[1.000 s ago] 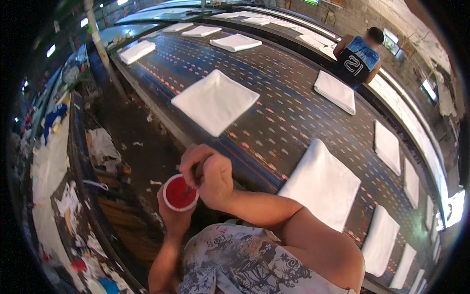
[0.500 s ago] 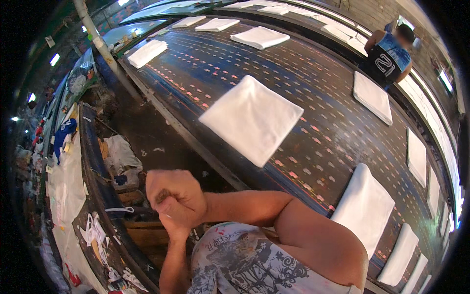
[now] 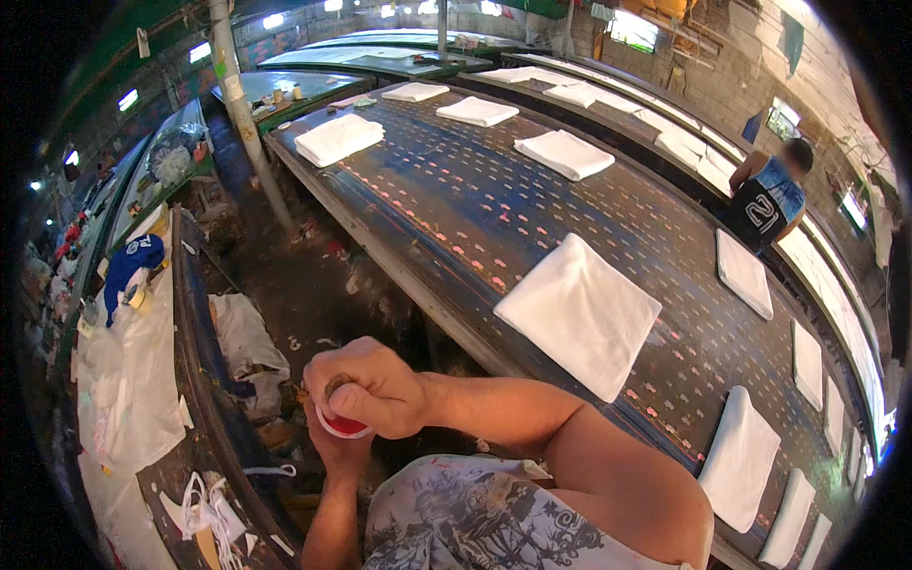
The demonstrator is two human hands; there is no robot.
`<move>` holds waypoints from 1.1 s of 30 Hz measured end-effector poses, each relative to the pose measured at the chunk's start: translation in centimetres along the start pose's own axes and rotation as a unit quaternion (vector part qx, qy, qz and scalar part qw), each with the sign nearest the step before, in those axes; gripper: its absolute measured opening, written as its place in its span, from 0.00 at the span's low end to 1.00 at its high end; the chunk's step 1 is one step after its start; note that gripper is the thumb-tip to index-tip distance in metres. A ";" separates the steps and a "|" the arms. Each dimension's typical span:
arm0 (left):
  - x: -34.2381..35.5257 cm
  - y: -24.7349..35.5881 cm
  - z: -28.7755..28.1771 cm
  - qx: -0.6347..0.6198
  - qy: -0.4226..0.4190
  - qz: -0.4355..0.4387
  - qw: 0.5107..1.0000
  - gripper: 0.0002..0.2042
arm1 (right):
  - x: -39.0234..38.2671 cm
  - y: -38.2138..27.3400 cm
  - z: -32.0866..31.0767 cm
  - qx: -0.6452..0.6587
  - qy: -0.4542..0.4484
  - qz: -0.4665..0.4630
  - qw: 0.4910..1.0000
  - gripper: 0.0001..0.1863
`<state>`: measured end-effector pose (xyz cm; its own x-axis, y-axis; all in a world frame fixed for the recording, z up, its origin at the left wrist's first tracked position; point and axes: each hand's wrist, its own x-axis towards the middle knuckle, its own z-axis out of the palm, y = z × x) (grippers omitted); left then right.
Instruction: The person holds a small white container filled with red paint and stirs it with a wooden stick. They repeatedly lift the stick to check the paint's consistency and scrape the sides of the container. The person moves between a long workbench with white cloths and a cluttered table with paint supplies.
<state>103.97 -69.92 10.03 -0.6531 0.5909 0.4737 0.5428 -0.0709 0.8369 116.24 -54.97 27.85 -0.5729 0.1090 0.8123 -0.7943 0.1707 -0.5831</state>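
In front of my body my left hand [image 3: 334, 454] is wrapped round a small white cup [image 3: 358, 434] with red inside it. Right above it, my right hand [image 3: 385, 385] is closed in a fist round a brown stick-like handle [image 3: 335, 384]. Its lower end is hidden by my hand and the cup. To the right of my hands, a folded white cloth [image 3: 579, 318] lies flat on a long dark table [image 3: 456, 323] marked with rows of small pale and pink shapes.
More folded white cloths [image 3: 563, 154] lie spaced along the table. A small stack of white cloth [image 3: 339, 140] sits at its far left corner. A cluttered side bench [image 3: 128, 399] stands at left, a post [image 3: 249, 133] beyond. Across the table, a person [image 3: 768, 199] faces away.
The view has tilted up, so the table and cloths sit lower and further right. My right fist has turned, and the red inside the cup now shows beneath it.
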 end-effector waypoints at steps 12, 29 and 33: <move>10.2 -9.1 -3.6 -0.033 -0.001 -0.064 0.997 0.50 | 8.2 13.6 -0.6 0.062 0.022 0.014 0.998 0.33; 39.7 -25.3 0.1 -0.047 -0.011 -0.029 0.998 0.46 | 25.4 41.0 -20.1 0.052 -0.057 -0.025 0.997 0.25; 48.1 -27.0 4.7 -0.055 -0.070 0.042 0.995 0.47 | 28.0 42.6 -25.7 -0.099 -0.015 -0.085 0.991 0.16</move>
<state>60.36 -35.83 8.91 -0.5233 0.6855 0.5063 0.5259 -0.2077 0.8248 71.54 -19.44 26.01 -0.4432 0.0334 0.8958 -0.8262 0.3725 -0.4226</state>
